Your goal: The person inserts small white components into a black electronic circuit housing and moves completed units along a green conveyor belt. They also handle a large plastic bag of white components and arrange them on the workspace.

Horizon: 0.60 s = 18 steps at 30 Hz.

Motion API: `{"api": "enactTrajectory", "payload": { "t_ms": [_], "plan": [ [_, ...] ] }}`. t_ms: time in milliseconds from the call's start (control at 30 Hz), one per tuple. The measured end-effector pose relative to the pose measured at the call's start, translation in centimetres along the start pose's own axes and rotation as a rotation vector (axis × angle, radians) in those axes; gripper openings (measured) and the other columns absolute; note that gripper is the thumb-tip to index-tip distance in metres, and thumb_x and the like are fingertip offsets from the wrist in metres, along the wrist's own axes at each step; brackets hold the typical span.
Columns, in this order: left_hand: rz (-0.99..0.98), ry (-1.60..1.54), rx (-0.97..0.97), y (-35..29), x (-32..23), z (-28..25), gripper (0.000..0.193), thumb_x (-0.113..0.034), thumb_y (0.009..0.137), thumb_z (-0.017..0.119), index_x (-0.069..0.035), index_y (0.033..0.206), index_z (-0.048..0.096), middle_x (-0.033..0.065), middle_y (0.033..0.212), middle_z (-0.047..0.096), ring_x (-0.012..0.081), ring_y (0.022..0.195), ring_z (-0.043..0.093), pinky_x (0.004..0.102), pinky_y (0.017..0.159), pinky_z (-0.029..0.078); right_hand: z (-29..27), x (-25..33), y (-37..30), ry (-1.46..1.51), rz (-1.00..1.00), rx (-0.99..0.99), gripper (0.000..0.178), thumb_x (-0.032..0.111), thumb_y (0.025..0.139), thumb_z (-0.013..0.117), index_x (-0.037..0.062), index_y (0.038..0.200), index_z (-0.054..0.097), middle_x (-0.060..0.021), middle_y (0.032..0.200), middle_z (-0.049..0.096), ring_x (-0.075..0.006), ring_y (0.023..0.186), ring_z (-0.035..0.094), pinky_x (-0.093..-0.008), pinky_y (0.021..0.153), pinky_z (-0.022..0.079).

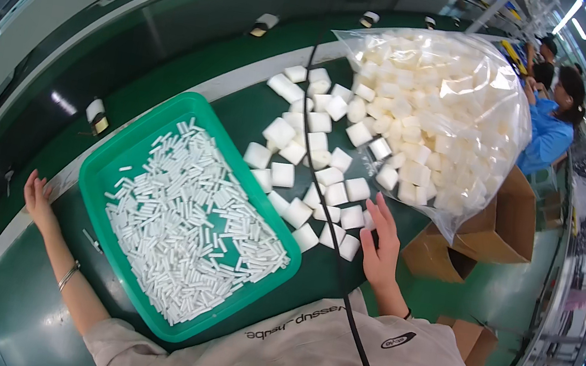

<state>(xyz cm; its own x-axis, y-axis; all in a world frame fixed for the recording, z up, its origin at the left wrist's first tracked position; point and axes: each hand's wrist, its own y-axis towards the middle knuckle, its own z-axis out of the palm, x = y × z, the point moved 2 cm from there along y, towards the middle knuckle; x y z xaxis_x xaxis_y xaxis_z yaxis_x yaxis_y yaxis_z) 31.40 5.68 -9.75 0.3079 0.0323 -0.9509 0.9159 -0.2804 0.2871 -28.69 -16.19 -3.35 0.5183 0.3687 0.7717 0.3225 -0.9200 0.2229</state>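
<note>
My left hand (38,199) is at the table's far-left rim, beside the conveyor, fingers stretched out and holding nothing. My right hand (380,245) lies open with fingers extended at the right side of loose white block-like pieces (326,192); whether it touches the nearest piece I cannot tell. Between my arms a green plastic tray (91,187) sits at an angle on the dark green tabletop, holding a heap of short white tubes (181,223). Behind my right hand, a large clear plastic bag (463,110) bulges with many more white pieces, its mouth toward the loose ones.
A curved green conveyor (183,53) runs past the table's far side, carrying spaced white-and-black parts (263,25). Cardboard boxes (507,222) stand at the right. A black cable (334,238) crosses the view. A person in blue (549,134) works at the far right.
</note>
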Motion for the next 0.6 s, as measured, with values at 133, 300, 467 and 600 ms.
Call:
{"api": "enactTrajectory", "payload": {
  "t_ms": [133,300,467,600],
  "plan": [
    [-0.005,0.051,-0.054,-0.4,-0.7,-1.4,0.032,-0.026,0.088,0.05,-0.007,0.113,0.052,0.0045,0.115,0.052,0.0153,0.096,0.052,0.0277,0.079,0.043,2.7,2.5,-0.5,-0.055,-0.252,0.082,0.038,0.012,0.078,0.051,0.0089,0.117,0.053,-0.0153,0.126,0.044,-0.0365,0.118,0.036,-0.0457,0.101,0.021],
    [0.063,-0.001,-0.075,-1.2,-2.7,0.8,0.023,-0.017,0.087,0.051,-0.008,0.107,0.057,0.0029,0.102,0.055,0.0104,0.088,0.053,0.0213,0.068,0.044,4.8,6.5,-2.2,-0.278,-0.719,0.367,0.036,0.017,0.07,0.062,0.0108,0.106,0.06,-0.0137,0.121,0.048,-0.0352,0.116,0.04,-0.0514,0.1,0.019],
    [0.176,0.383,-0.036,-1.3,-2.9,1.6,0.018,-0.014,0.079,0.058,-0.008,0.095,0.059,0.0054,0.095,0.059,0.022,0.09,0.053,0.0316,0.076,0.043,8.9,12.9,-0.4,0.074,-0.891,0.578,0.032,0.015,0.069,0.065,0.0097,0.101,0.062,-0.006,0.107,0.058,-0.0293,0.104,0.049,-0.0432,0.089,0.037],
    [0.415,0.943,-0.19,1.1,-3.6,-0.6,0.018,-0.017,0.074,0.061,-0.011,0.091,0.06,0.0072,0.096,0.058,0.0283,0.106,0.044,0.0396,0.084,0.039,12.0,14.4,1.7,-0.012,-0.895,0.584,0.031,0.019,0.067,0.066,0.0097,0.097,0.061,-0.0023,0.093,0.056,-0.0224,0.083,0.049,-0.0374,0.07,0.04]
  ]
}}
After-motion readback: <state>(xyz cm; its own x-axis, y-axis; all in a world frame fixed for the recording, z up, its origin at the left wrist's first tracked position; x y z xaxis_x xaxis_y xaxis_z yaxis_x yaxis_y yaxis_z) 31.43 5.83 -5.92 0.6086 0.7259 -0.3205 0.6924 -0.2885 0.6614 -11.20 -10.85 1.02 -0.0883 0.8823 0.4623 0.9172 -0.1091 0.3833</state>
